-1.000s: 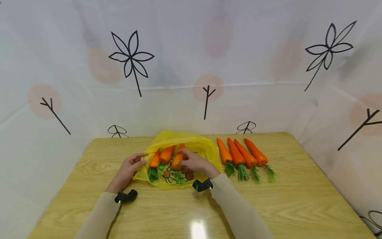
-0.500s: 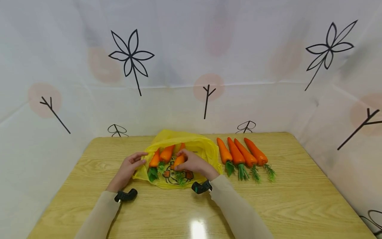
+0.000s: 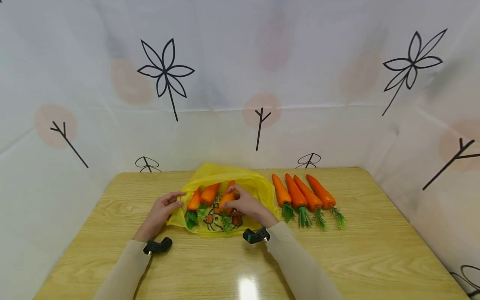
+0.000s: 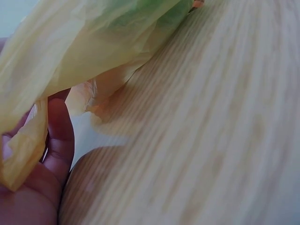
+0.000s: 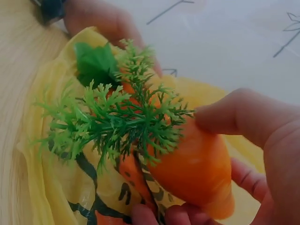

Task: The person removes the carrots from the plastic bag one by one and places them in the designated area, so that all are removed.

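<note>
Carrot (image 5: 197, 164), glossy, plump and orange, sits in the mouth of the yellow bag (image 3: 260, 185), with the right hand (image 3: 247, 205) pinching it in its grip, thumb on top, fingers partly out of sight. Feathery green fronds (image 5: 117, 122) spray from its broad end, covering part of the cartoon print (image 3: 215, 219); from above, the hand hides some of the carrot's body. Over at the left hand (image 3: 160, 213), thin, crinkled plastic drapes across the fingers, so I cannot tell whether that grip pinches the edge. Two more carrots (image 3: 208, 194) lie inside, tips vanishing under the rim. Right of the bag, four smooth, tapering carrots (image 3: 297, 192) line up on the wood-grained worktop (image 3: 202, 266).
</note>
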